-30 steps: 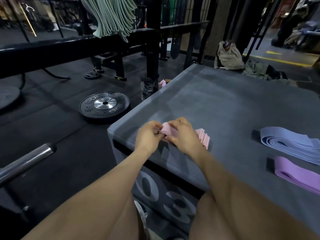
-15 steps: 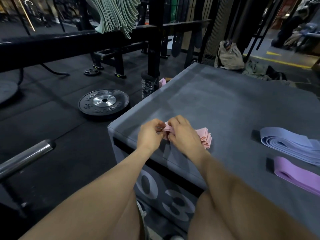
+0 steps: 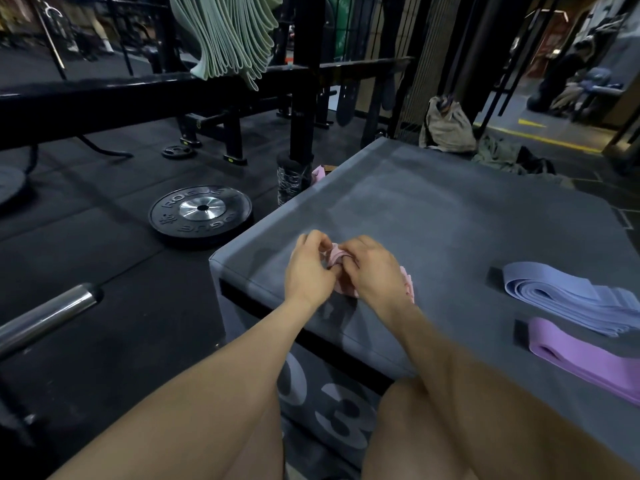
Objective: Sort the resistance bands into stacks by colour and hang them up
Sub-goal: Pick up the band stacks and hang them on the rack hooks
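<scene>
Both my hands meet over the near left corner of the grey box [image 3: 433, 216]. My left hand [image 3: 308, 271] has its fingers curled, pinching the pink bands [image 3: 337, 258] at their near end. My right hand [image 3: 372, 268] grips the same bunch from the other side, fingers bent round it. The pink bands lie under and between the hands; their far folded ends stick out past my right wrist, on the box top.

Blue bands [image 3: 571, 299] lie stacked flat on the right of the box, well apart from the pink ones. A purple band [image 3: 581, 358] lies just beside them, nearer to me, also flat. Whether it is one band or several I cannot tell.

Green bands [image 3: 228, 32] hang in a thick bunch over the black rail [image 3: 104, 98] at upper left, ends drooping below it.

On the floor left of the box: a black plate [image 3: 201, 213] lying flat, with a smaller plate [image 3: 177, 151] farther back by the rack feet. A steel bar end [image 3: 48, 317] juts in from the left edge. A rack post [image 3: 304, 81] stands behind the box's far left corner, with something pink at its foot, mostly hidden. A beige bag [image 3: 446, 126] sits on the floor behind the box.

Box front shows large pale digits, partly covered by my arms.
</scene>
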Available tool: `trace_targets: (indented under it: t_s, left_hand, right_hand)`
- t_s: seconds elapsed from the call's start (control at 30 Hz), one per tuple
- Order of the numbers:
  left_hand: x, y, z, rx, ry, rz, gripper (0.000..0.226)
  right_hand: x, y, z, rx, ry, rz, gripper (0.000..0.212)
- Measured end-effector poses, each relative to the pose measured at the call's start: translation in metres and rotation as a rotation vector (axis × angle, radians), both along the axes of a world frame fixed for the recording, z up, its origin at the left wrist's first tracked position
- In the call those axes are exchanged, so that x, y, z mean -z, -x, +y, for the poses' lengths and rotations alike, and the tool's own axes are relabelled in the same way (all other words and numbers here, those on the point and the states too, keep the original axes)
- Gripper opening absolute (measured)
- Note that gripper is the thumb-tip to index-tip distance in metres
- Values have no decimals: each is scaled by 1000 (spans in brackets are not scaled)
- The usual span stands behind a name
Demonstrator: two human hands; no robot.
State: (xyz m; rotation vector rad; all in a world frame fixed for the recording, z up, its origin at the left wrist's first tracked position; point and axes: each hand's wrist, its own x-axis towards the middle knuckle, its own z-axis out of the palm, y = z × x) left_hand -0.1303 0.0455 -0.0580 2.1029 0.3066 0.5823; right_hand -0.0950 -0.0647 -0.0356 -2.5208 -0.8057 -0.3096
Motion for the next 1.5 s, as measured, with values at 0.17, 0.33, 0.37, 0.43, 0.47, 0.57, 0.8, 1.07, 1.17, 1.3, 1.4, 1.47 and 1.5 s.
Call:
trace_targets:
  t_s: [0.17, 0.33, 0.37, 0.43, 0.47, 0.57, 0.8, 1.07, 1.17, 1.3, 1.4, 1.47, 1.5]
  left_hand:
    - [-21, 15, -12, -21, 8, -59, 26]
    - [-59, 37, -7, -49, -133, -134, 26]
    - [-67, 44, -6, -76, -180, -150, 25]
    - [-82, 58, -4, -145, -271, -182, 30]
    - [-88, 65, -2, -179, -310, -197, 35]
    - [-109, 88, 12, -268, -398, -212, 44]
    - [-173, 146, 70, -460, -506, -292, 20]
    - [-255, 187, 121, -475, -850, -170, 22]
    - [-279, 196, 135, -510, -914, -159, 21]
    - [-308, 211, 151, -562, -938, -165, 24]
    - [-328, 218, 164, -600, -926, -172, 24]
    - [-341, 222, 171, -625, -884, -180, 25]
    - [-346, 223, 173, -638, -887, -186, 24]
  right_hand:
    - [-30, 10, -4, -1, 22, -56, 21]
    - [-71, 30, 3, -39, -53, -135, 17]
    - [-80, 35, 7, -44, -68, -150, 16]
    - [-98, 46, 15, -58, -125, -177, 15]
    - [-107, 52, 20, -71, -158, -189, 15]
    - [-134, 71, 35, -133, -212, -207, 15]
    - [-198, 102, 78, -288, -228, -264, 14]
    - [-244, 107, 121, -403, -216, -334, 14]
    - [-264, 111, 135, -471, -225, -368, 16]
    - [-290, 126, 152, -558, -285, -395, 19]
    - [-304, 131, 167, -633, -363, -435, 17]
    - [-314, 130, 178, -641, -377, -472, 15]
    - [-319, 129, 185, -625, -370, -490, 13]
